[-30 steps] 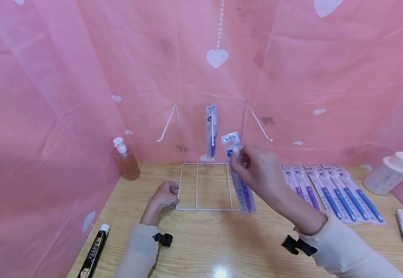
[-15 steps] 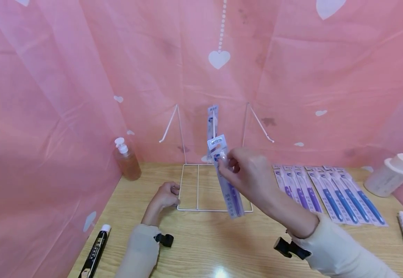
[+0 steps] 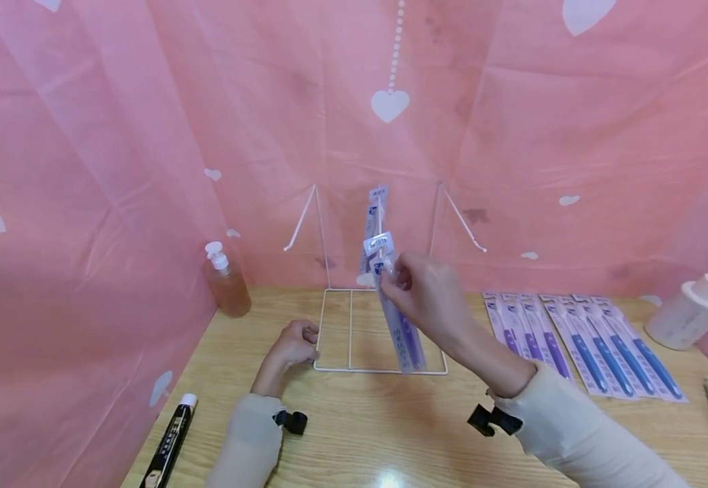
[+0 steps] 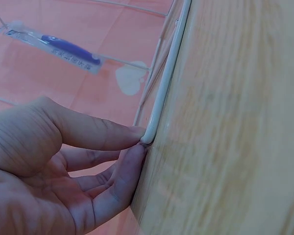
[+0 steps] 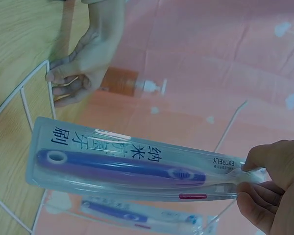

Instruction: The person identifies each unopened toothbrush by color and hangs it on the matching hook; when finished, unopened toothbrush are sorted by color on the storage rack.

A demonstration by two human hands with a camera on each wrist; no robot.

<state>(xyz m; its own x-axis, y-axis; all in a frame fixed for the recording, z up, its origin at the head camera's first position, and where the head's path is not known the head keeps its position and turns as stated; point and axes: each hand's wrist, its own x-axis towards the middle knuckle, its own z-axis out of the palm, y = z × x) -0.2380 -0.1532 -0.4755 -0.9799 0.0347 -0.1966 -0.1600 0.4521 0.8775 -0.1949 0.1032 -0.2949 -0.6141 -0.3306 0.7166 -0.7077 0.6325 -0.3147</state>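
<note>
Toothbrush pack carried up to the rack's middle hook

The right hand (image 3: 424,295), pinching the toothbrush pack (image 3: 395,305) near its top, has moved left and up since a second ago; the pack's header now overlaps the hung pack (image 3: 376,210) at 12 o'clock. The left hand (image 3: 293,344) stays pinching the wire rack (image 3: 349,330) at its 9 o'clock corner on the table (image 3: 366,434). Whether the header has caught the hook is hidden.

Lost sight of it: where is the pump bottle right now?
In the head view, the pump bottle stands at the table's far left corner against the pink curtain, left of the white wire rack.
</note>
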